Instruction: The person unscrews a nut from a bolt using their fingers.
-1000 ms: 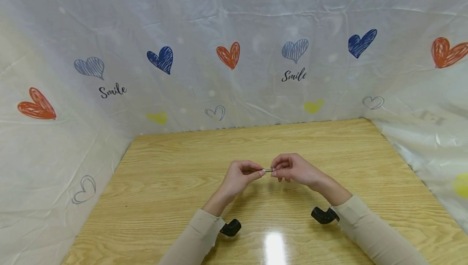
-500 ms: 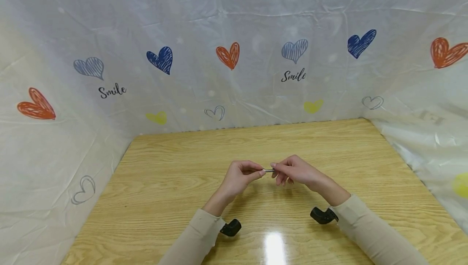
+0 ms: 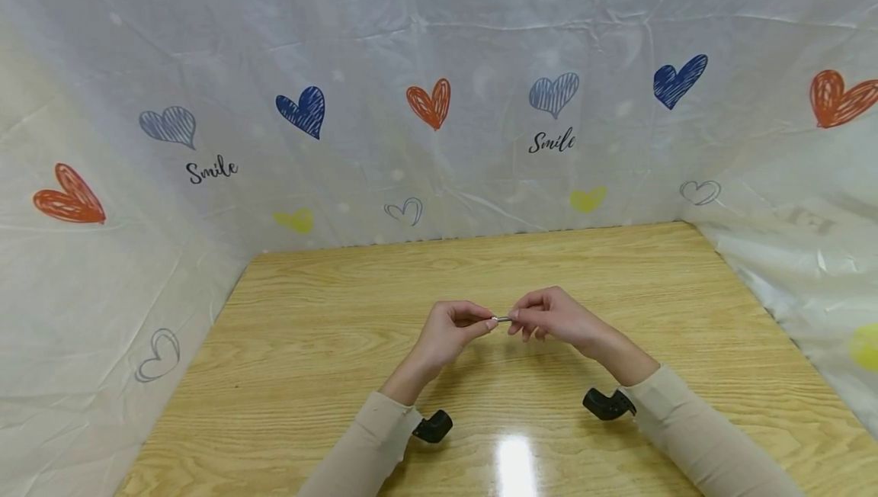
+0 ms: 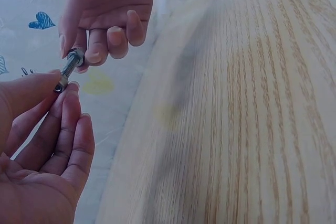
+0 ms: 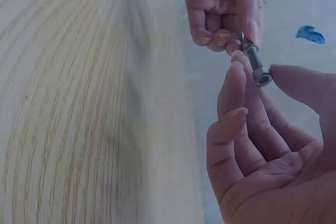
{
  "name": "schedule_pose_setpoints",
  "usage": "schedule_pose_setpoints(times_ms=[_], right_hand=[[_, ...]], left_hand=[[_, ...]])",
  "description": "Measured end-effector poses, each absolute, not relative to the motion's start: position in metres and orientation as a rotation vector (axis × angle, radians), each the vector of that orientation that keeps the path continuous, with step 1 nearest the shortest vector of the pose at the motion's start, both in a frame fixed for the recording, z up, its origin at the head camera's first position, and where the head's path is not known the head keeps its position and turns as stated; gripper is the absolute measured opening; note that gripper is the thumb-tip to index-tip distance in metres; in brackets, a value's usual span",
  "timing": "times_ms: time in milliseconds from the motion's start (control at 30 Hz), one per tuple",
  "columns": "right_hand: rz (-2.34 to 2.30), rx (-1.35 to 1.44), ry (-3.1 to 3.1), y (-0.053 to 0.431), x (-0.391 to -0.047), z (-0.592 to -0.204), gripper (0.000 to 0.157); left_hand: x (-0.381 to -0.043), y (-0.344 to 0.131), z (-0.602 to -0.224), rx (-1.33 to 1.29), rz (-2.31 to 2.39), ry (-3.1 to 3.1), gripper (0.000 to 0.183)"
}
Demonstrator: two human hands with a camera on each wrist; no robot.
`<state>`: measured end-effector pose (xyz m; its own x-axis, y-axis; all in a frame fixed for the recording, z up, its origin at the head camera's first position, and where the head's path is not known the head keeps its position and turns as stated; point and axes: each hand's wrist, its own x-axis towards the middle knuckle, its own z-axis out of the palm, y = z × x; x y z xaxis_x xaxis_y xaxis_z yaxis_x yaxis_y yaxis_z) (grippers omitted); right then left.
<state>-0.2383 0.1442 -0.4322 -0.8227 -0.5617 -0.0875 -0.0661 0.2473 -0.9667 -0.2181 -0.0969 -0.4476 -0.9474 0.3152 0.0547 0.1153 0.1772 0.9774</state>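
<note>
A small silver bolt (image 4: 68, 70) spans the gap between my two hands, above the table. My left hand (image 3: 444, 335) pinches its head end between thumb and fingertips. At the other end sits a metal nut (image 5: 263, 79), threaded on the bolt. My right hand (image 3: 561, 320) holds this nut between thumb and index finger, with the remaining fingers loosely curled below. Bare threads (image 5: 254, 56) show between the two grips in both wrist views. The left fingertips partly cover the bolt's head.
Under the hands lies a wood-grain table (image 3: 329, 375). A whitish sheet (image 3: 480, 40) printed with hearts and "Smile" hangs behind it and along both sides. Black curved mounts stick out at the left cuff (image 3: 394, 424) and right cuff (image 3: 648, 386).
The right thumb and fingers slid past each other at the nut, thumb going up and over, then came partly back. The left hand has kept its grip on the bolt, unmoved.
</note>
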Motion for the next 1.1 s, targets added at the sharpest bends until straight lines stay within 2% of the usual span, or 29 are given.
schedule_pose_setpoints(times_ms=[333, 700, 933, 1100], right_hand=[[-1.658, -0.618, 2.122, 0.144, -0.239, -0.4339, 0.024], [-1.711, -0.642, 2.099, 0.1443, -0.2401, -0.4348, 0.028], [-1.612, -0.591, 2.109, 0.1437, -0.24, -0.4362, 0.047], [-1.575, -0.525, 2.119, 0.14, -0.2397, -0.4403, 0.044]], left_hand=[[-0.2191, -0.0967, -0.447, 0.388, 1.863, 2.283, 0.014], [-0.2203, -0.0962, -0.4463, 0.359, 1.89, 2.268, 0.014], [-0.2204, -0.0965, -0.4476, 0.368, 1.886, 2.284, 0.017], [-0.221, -0.097, -0.45, 0.362, 1.857, 2.315, 0.016]])
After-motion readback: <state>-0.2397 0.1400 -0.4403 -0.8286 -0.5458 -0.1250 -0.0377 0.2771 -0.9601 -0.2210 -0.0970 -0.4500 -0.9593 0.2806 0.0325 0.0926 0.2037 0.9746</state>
